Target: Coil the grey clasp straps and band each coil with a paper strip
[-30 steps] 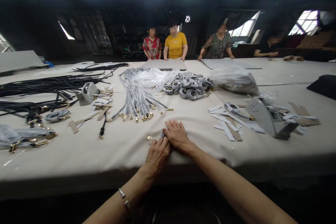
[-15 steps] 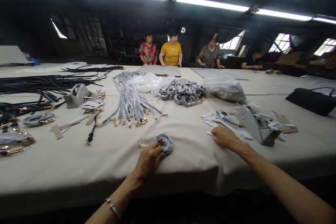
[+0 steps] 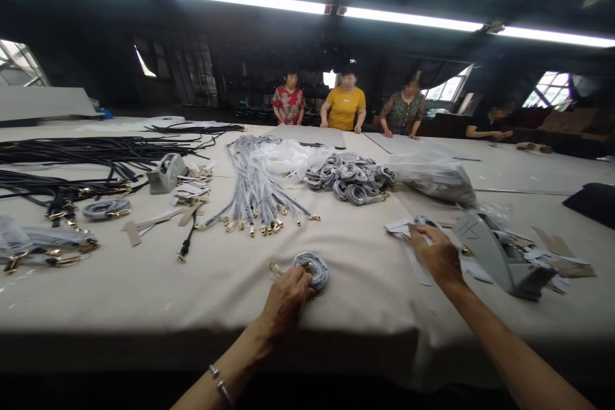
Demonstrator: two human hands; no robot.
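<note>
My left hand (image 3: 288,298) is closed on a coiled grey strap (image 3: 318,271) in clear plastic, which rests on the cloth near the table's front edge. A gold clasp (image 3: 275,267) sticks out on the coil's left side. To the right, my right hand (image 3: 438,256) pinches a paper strip (image 3: 418,266) among other white strips (image 3: 398,227). Its fingers partly cover another grey coil (image 3: 425,221) lying behind them. Just right of this hand stands a grey tape dispenser (image 3: 500,250).
Grey straps with gold clasps (image 3: 259,198) fan out mid-table, beside a pile of coiled straps (image 3: 353,176) and a plastic bag (image 3: 432,176). Black straps (image 3: 96,150) and a second tape dispenser (image 3: 166,173) lie left. Several people (image 3: 343,106) stand or sit across the table.
My right hand has moved from the near ends of the paper strips up onto them and now pinches one. My left hand still holds the coil. The whole view has shifted slightly.
</note>
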